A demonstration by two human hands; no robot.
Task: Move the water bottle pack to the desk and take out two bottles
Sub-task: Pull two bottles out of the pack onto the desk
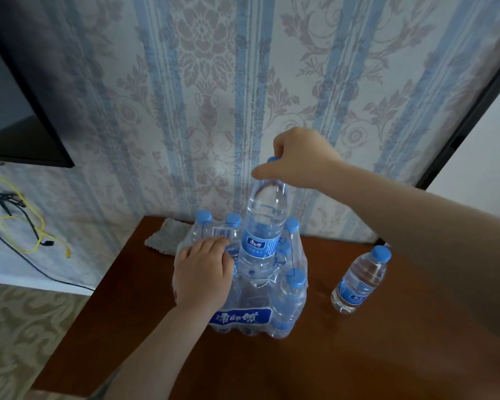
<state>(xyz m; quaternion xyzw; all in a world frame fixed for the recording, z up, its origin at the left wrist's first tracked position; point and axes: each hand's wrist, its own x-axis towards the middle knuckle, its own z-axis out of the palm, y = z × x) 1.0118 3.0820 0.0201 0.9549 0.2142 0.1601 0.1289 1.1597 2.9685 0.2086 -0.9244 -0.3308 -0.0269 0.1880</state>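
Right hand is gripping a bottle by its cap above the pack.
Left hand is lying flat at the pack's 9 o'clock, holding nothing; the cap is mostly hidden.

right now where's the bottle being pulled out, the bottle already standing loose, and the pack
bottle being pulled out (261, 226): head view, on its clear body above the label
loose bottle (358, 280): head view, on its clear middle
pack (240, 316): head view, on the blue printed wrap at its front
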